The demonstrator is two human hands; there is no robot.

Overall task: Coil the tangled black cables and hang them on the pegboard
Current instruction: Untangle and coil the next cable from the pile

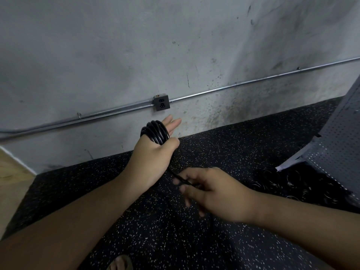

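The task is judged to be partway done: several loops of one black cable (155, 131) are wound round the straight fingers of the left hand (155, 152) and clamped there by its thumb. Further cables (272, 182) are left heaped on the floor (175, 230) by the leaning pegboard (335, 143), on whose visible part no coil is hung. The cable's loose run is led down from the coil to the right hand (210, 193), whose grip is closed to a pinch on it, so the coil lies above and beyond that grip.

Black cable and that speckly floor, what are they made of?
The black cable looks like shiny rubber or plastic: light glints along its smooth loops. The floor looks like matte rubber matting, black with pale flecks, though I can't be sure.
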